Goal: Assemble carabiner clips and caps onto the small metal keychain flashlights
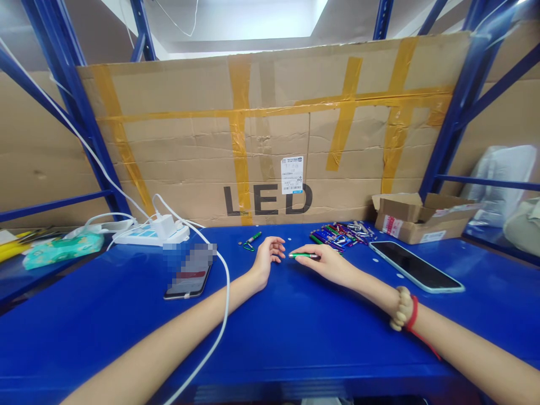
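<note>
My right hand (pixel 327 263) is closed around a slim green pen-like stick (pixel 304 255) with a silvery tip, held just above the blue tabletop and pointing left. Facing it, my left hand (pixel 269 256) rests on its edge with the fingers loosely curved and apart, and nothing shows in it. Just left of that hand lies a small green piece with a clip-like loop (pixel 252 242). Behind my right hand spreads a pile of slim shiny sticks (pixel 343 233) in purple, blue, green and silver; their exact kind is too small to tell.
A lit phone (pixel 189 275) and a white power strip (pixel 147 233) are on the left, and a white cable (pixel 228 281) crosses over my left forearm. To the right are a second phone (pixel 415 267) and an open carton (pixel 422 219). A large cardboard sheet (pixel 189 152) stands behind.
</note>
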Demonstrator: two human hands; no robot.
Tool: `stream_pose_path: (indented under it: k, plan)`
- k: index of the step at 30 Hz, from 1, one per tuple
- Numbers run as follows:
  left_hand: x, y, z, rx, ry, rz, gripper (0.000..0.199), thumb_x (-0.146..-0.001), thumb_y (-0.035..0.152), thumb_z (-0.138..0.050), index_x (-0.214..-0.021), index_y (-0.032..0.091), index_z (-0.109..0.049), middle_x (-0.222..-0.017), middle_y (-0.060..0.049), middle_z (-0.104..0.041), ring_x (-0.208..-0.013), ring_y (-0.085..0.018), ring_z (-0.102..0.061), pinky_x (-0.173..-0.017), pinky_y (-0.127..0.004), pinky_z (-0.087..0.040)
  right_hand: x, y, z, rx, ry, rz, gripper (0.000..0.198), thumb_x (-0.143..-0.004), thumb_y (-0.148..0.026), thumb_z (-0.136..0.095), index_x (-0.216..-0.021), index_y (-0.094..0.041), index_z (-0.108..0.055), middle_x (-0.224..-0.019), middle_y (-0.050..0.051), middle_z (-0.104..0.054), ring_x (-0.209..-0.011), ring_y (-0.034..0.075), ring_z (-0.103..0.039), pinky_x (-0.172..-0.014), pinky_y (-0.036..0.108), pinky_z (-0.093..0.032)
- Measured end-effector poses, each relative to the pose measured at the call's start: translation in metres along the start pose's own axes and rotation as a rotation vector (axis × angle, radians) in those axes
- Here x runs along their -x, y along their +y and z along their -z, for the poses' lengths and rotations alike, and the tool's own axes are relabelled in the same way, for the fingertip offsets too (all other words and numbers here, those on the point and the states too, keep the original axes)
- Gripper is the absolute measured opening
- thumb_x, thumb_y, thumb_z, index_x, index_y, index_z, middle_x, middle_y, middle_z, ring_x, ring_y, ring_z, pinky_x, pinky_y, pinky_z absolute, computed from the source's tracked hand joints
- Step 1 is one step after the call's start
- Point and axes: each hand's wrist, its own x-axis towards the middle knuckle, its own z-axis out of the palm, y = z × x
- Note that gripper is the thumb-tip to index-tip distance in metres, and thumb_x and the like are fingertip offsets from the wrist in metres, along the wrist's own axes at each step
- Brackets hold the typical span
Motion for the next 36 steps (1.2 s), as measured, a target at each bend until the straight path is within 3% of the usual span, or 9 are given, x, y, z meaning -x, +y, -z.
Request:
stream_pose_path:
  k: [13,22,36]
  plan:
    - [0.0003,0.0003,-0.0001,0.001,-0.001,-0.003,0.017,-0.071,0.024,-0.041,-0.068,0.013,-0.055,-0.061,-0.001,-0.053,-0.050,-0.009,-0.052,-0.046,-0.018,-0.034,-0.0001,0.0001,-0.0007,-0.023,-0.026,-0.001,0.032,-0.080,-0.042,-0.053,-0.098,-0.021,-0.069,-0.103,0.003,-0.069,-0.093,0.021,-0.063,-0.081,0.029,-0.048]
    - [-0.0003,0.0008,-0.0009,-0.010,0.013,0.013,0.017,-0.071,0.021,-0.039,-0.069,0.013,-0.054,-0.060,0.000,-0.052,-0.049,-0.008,-0.050,-0.046,-0.018,-0.034,0.0010,0.0005,-0.0014,0.034,-0.004,-0.029,0.028,-0.076,-0.044,-0.058,-0.085,-0.022,-0.072,-0.088,0.001,-0.072,-0.077,0.018,-0.064,-0.068,0.026,-0.047]
    - [-0.0010,0.0007,-0.0013,-0.034,0.018,0.022,0.019,-0.073,0.020,-0.037,-0.067,0.014,-0.054,-0.060,-0.001,-0.051,-0.049,-0.008,-0.051,-0.045,-0.018,-0.034,0.0011,0.0003,0.0009,0.042,-0.004,-0.064,0.033,-0.079,-0.047,-0.054,-0.090,-0.022,-0.072,-0.098,0.001,-0.070,-0.088,0.021,-0.063,-0.078,0.028,-0.047]
